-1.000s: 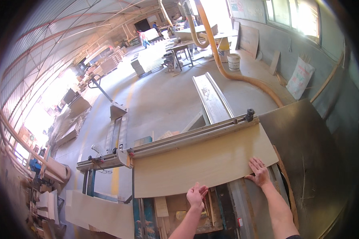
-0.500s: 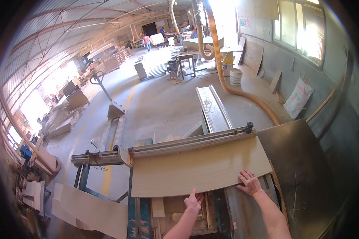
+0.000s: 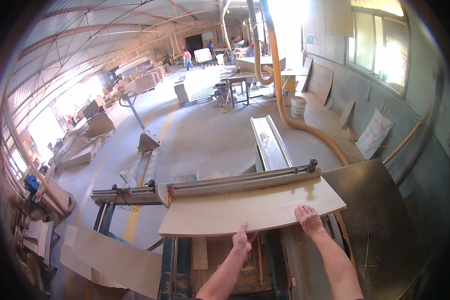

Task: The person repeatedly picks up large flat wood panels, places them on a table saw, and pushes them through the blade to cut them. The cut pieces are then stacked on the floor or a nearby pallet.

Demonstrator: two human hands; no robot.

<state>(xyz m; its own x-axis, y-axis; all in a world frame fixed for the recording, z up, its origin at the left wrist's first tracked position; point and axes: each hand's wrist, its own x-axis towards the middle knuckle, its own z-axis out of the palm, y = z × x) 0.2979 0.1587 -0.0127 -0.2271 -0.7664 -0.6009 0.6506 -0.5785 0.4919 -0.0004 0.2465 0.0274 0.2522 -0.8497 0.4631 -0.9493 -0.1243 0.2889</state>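
A long pale wooden board [image 3: 245,210] lies across the saw table in front of me, its far side by the metal fence [image 3: 225,185]. Its near edge looks raised, so the board tilts. My left hand [image 3: 241,240] is closed on the near edge around the middle, thumb on top and fingers mostly hidden underneath. Toward the right end, my right hand [image 3: 309,220] holds the same edge, its fingers close together on the top face and its thumb out of sight.
A sliding rail [image 3: 271,142] extends beyond the fence. To the right is a dark flat panel [image 3: 380,215]; thin sheets [image 3: 120,255] lie at lower left. A pallet jack [image 3: 144,135], an orange hose [image 3: 305,127] and a white bucket [image 3: 298,107] stand farther off. A person [image 3: 187,60] is far away.
The board's near edge has come up and the board now tilts. My left thumb has moved onto its top face; my right hand has shifted slightly, its thumb now hidden. The view has shifted slightly.
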